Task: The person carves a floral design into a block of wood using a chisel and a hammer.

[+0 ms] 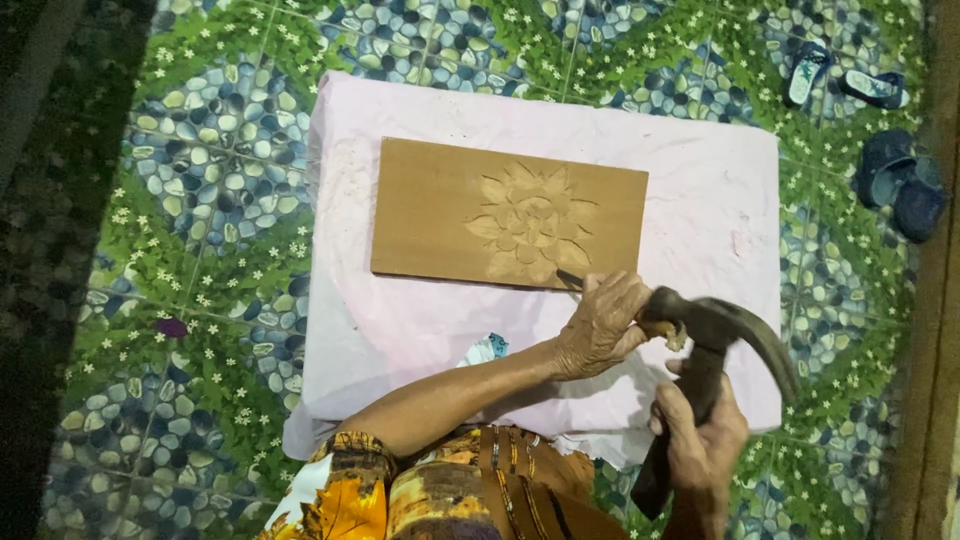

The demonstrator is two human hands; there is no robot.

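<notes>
From the head view, the left hand (603,325) is closed around a chisel (572,281), whose tip touches the lower edge of the flower carving on a wooden board (430,210). The board lies flat on a pink-covered surface (700,200). The right hand (700,440) grips a dark curved mallet (725,335), its head touching the chisel's butt end.

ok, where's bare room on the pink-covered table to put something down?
Bare pink cloth right of the carved board, plus a strip left of the left hand. Crowded at the chisel, mallet and right hand.
</notes>
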